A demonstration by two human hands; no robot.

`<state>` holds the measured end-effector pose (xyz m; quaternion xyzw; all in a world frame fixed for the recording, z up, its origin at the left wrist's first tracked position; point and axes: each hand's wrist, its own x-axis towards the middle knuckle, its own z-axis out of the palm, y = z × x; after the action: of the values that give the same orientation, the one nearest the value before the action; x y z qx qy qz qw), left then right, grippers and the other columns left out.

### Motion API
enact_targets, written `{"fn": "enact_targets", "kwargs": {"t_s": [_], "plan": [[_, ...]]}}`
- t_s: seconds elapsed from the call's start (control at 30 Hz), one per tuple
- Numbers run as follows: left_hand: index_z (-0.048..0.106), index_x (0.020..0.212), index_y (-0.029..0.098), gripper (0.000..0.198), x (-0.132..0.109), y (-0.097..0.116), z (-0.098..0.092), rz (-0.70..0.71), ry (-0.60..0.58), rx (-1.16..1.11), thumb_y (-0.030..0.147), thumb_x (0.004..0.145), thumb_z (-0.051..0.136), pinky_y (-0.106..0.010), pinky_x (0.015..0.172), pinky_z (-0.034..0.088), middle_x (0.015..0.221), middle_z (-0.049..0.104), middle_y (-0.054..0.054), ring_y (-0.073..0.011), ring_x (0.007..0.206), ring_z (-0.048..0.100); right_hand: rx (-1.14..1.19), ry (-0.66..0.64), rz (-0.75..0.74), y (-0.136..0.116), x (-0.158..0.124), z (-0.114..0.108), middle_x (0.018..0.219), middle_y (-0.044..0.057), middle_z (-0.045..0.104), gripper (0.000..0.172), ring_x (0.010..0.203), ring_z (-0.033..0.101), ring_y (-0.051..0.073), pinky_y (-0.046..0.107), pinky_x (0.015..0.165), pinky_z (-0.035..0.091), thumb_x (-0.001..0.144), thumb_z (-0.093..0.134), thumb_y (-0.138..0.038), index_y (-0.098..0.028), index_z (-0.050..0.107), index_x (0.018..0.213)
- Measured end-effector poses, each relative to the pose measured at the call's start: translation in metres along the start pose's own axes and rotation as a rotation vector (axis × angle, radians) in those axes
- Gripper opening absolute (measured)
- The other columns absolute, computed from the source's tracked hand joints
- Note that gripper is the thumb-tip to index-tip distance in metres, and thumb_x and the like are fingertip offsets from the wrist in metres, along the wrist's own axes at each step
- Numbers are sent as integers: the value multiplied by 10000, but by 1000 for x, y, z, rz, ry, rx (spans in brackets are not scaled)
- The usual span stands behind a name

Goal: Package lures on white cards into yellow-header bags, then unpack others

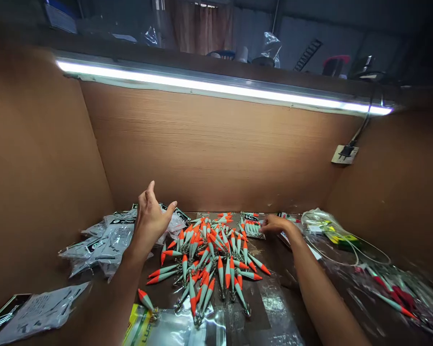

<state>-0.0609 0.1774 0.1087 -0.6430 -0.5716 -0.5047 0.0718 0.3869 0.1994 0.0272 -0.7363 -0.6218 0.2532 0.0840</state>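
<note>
A heap of squid jigs (205, 245), pale green with orange ends and wire hooks, covers the middle of the table. My left hand (152, 211) is raised above the heap's left side, fingers spread, nothing in it. At the back right of the heap is a small clear packet (253, 229) with several jigs in a row inside. My right hand (276, 224) has its curled fingertips at that packet's right edge, seemingly pinching it; the fingers partly hide the contact. Nearest me, a clear bag with a yellow label (142, 324) lies flat, a few jigs resting on it.
Printed plastic packets (111, 240) are piled at the left, with another packet (39, 310) nearer. Right of my arm lie a clear bag with yellow-green contents (334, 233), a white loop of cord (377, 252) and more wrapped lures (397, 293). Wooden panels (216, 149) enclose the table.
</note>
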Motion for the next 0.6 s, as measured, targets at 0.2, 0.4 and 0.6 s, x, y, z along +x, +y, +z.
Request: {"fn": "enact_targets", "kwargs": {"t_s": [0.2, 0.4, 0.6], "plan": [[276, 1516, 188, 834, -2, 14, 3, 74, -41, -9, 417, 823, 678, -515, 1120, 386, 1451, 413, -194, -354, 1383, 395, -78, -106, -2, -9, 14, 15, 866, 16, 700, 176, 800, 661, 160, 320, 759, 541, 838, 749, -286, -130, 685, 888], [305, 1507, 198, 808, -1, 22, -5, 56, -24, -29, 428, 829, 679, -529, 1109, 397, 1446, 415, -195, -357, 1356, 435, -48, 157, 136, -2, 23, 17, 1190, 92, 637, 318, 1056, 629, 227, 438, 922, 520, 962, 587, -403, -155, 626, 1158], [327, 1499, 194, 773, -3, 31, -5, 79, -31, -50, 407, 840, 670, -509, 1111, 399, 1435, 434, -186, -341, 1353, 441, 98, 221, 119, -8, 37, 36, 1194, 85, 634, 338, 1040, 635, 233, 435, 893, 539, 958, 594, -403, -148, 617, 1179]]}}
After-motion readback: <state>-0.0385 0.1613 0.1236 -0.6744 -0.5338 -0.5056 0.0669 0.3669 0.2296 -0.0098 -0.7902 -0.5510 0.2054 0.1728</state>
